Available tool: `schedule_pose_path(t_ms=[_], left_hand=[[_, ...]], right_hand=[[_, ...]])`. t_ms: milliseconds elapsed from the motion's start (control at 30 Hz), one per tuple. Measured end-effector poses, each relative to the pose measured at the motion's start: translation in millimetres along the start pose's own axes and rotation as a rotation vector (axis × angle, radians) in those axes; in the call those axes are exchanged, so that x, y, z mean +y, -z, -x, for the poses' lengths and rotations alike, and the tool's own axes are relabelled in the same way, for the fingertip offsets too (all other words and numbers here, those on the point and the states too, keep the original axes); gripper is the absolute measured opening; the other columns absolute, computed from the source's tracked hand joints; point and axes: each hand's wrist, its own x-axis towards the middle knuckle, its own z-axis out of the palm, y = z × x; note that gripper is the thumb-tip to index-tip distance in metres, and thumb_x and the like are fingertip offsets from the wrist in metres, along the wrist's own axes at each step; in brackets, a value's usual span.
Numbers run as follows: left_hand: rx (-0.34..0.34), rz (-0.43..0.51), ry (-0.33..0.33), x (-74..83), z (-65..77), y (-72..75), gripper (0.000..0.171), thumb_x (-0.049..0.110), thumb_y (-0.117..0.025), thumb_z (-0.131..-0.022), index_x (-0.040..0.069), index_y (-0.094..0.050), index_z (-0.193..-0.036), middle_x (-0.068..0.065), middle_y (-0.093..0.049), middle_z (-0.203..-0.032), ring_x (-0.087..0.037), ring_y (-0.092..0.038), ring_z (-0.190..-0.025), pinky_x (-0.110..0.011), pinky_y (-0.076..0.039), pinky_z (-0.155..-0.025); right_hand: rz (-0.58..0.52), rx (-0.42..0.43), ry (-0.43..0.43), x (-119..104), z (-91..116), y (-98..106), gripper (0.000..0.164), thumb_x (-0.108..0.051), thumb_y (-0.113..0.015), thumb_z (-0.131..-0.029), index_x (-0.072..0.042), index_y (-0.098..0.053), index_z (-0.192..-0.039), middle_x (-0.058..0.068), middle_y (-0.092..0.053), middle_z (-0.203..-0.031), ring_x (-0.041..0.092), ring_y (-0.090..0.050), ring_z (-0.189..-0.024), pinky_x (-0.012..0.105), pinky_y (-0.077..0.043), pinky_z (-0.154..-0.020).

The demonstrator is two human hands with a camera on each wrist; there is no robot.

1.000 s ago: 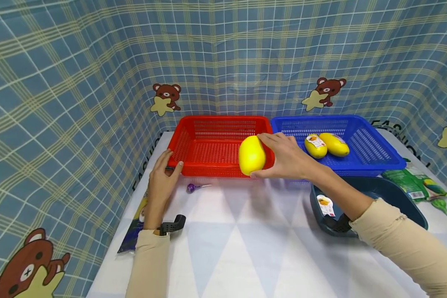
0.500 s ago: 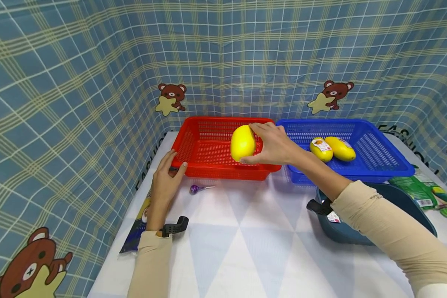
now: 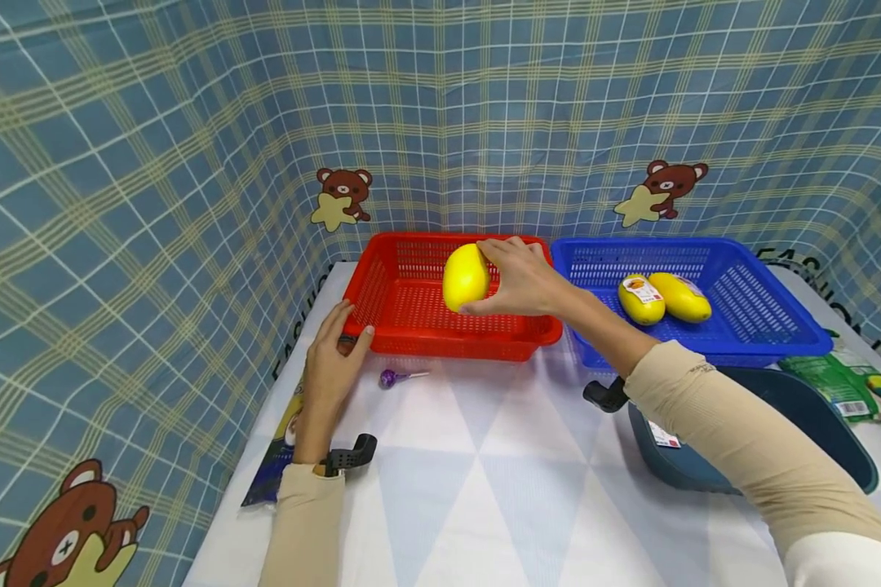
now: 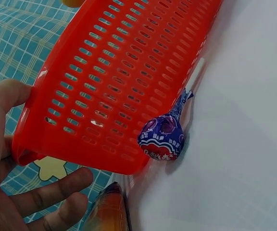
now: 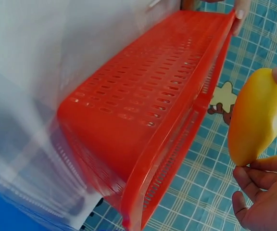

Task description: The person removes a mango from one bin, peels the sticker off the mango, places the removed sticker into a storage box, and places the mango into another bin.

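My right hand pinches a yellow mango between thumb and fingertips, above the red basket. In the right wrist view the mango is held clear of the basket's rim. At the basket's near left corner, my left hand holds the rim. The left wrist view has the thumb on the rim, another finger beneath it, and two fingers off the basket. A purple-wrapped lollipop lies on the table against the basket's front.
A blue basket holding two labelled mangoes stands to the right. Before it sits a dark teal bin, partly behind my right arm. Green packaging lies at far right, a dark packet beside my left forearm. Plaid cloth hangs behind.
My right hand has carried the mango leftward and farther back, from the red basket's front right corner to over its inside. My left hand stays at the basket's corner. The view shifts slightly.
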Motion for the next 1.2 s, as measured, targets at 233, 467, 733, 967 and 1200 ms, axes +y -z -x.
schedule_pose_path(t_ms=[233, 467, 733, 967, 1200], left_hand=[[0.007, -0.009, 0.004, -4.0, 1.4, 1.6, 0.063, 0.048, -0.063, -0.096, 0.015, -0.051, -0.148, 0.004, -0.041, -0.156, -0.022, -0.040, -0.141, -0.050, -0.041, -0.107], [0.004, -0.008, 0.018, -4.7, 2.6, 1.5, 0.063, 0.050, -0.063, -0.096, 0.016, -0.051, -0.148, 0.006, -0.040, -0.156, -0.021, -0.041, -0.140, -0.047, -0.047, -0.101], [-0.004, -0.031, 0.028, -3.9, 3.9, -1.3, 0.064, 0.051, -0.061, -0.096, 0.017, -0.050, -0.149, 0.007, -0.039, -0.157, -0.022, -0.041, -0.141, -0.048, -0.044, -0.104], [-0.001, -0.046, 0.033, 0.4, 2.2, -0.2, 0.065, 0.052, -0.060, -0.096, 0.017, -0.050, -0.149, 0.006, -0.039, -0.157, -0.023, -0.040, -0.141, -0.052, -0.039, -0.109], [-0.005, -0.051, 0.055, 3.8, 4.7, 1.7, 0.064, 0.051, -0.062, -0.095, 0.017, -0.051, -0.148, 0.008, -0.041, -0.156, -0.021, -0.041, -0.140, -0.049, -0.042, -0.107]], right_hand=[[0.031, -0.004, 0.022, -2, -16, -4, 0.101, -0.063, -0.077, -0.072, -0.005, -0.045, -0.147, 0.013, -0.050, -0.145, 0.031, -0.042, -0.123, 0.048, -0.033, -0.090], [0.061, -0.037, 0.071, -2, -38, -13, 0.102, -0.065, -0.075, -0.073, -0.003, -0.045, -0.148, 0.014, -0.051, -0.145, 0.032, -0.042, -0.124, 0.049, -0.033, -0.092], [0.119, -0.133, 0.096, -3, -65, -24, 0.104, -0.069, -0.071, -0.074, -0.003, -0.042, -0.150, 0.015, -0.045, -0.151, 0.032, -0.040, -0.128, 0.049, -0.032, -0.094], [0.128, -0.194, 0.114, -2, -90, -36, 0.103, -0.070, -0.067, -0.076, -0.003, -0.042, -0.150, 0.013, -0.047, -0.150, 0.029, -0.041, -0.124, 0.047, -0.031, -0.089], [0.150, -0.239, 0.123, 4, -106, -48, 0.100, -0.070, -0.070, -0.075, -0.004, -0.047, -0.146, 0.010, -0.053, -0.144, 0.028, -0.041, -0.117, 0.044, -0.031, -0.087]])
